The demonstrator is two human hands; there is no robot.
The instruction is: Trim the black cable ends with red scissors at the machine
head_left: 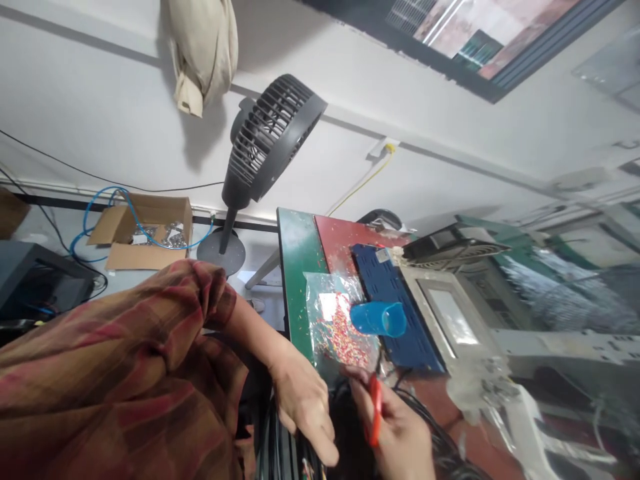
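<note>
Red-handled cutters sat gripped in the person's right hand at the frame's bottom centre, while the left hand closed on black cables just beside it.

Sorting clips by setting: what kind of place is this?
Probably a small electronics or wiring workshop: black cables under the left hand, a bag of tiny coloured parts, and a cardboard box with blue cable.

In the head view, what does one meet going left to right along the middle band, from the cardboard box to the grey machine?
Open cardboard box with blue cable → black pedestal fan → green table edge → clear plastic bag of red and yellow bits → blue plastic cup → grey machine with a screen.
</note>
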